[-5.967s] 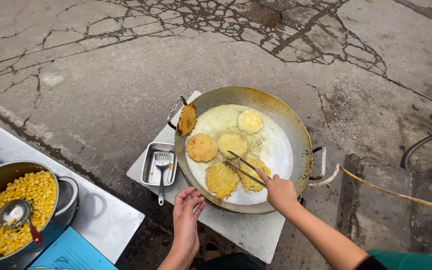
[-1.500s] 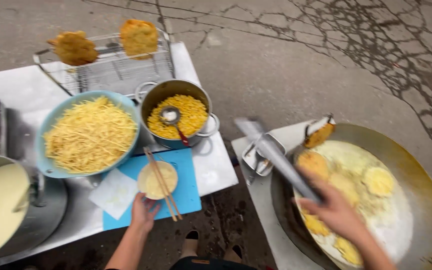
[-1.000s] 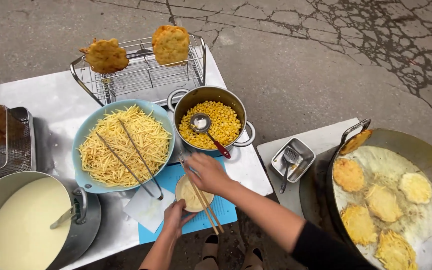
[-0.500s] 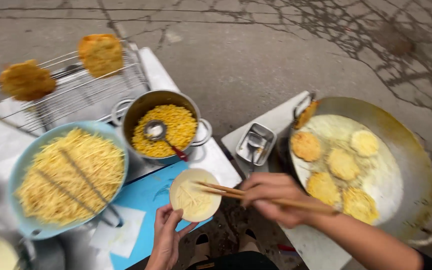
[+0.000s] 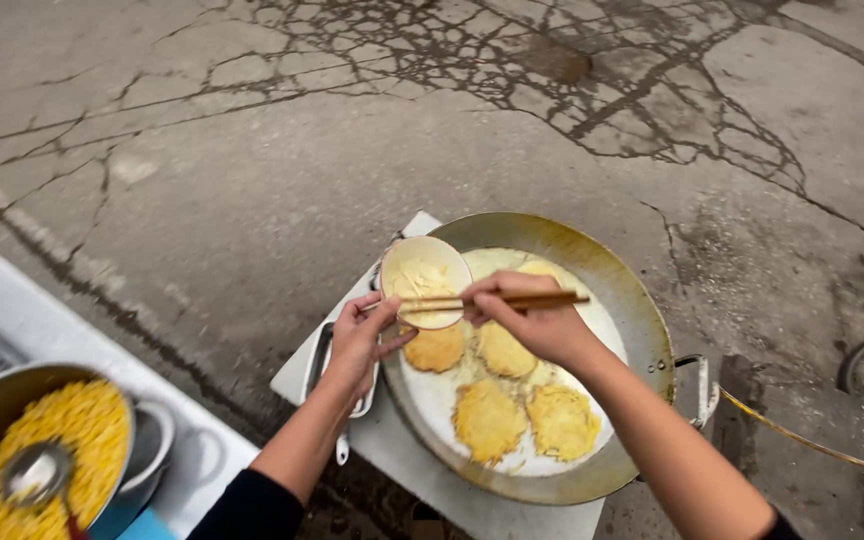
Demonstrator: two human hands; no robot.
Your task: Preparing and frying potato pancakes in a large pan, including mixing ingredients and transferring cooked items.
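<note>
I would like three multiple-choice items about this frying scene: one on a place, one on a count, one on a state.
1. Where is the small round dish of batter?
A. over the rim of the wide metal frying pan
B. beside the steel pot of yellow corn
C. on the ground

2. How many golden fritters lie clearly visible in the oil?
A. one
B. four
C. nine

3. What does the right hand hold?
A. nothing
B. a ladle
C. wooden chopsticks

Answers: 1 A, the left hand holds it at the pan's edge; 2 B, four show plainly; 3 C, the sticks reach across the dish.

An outdoor street-food stall: cracked pavement (image 5: 372, 120) all around, big frying wok (image 5: 642, 320) at centre, corn pot (image 5: 42, 460) at eight o'clock.
</note>
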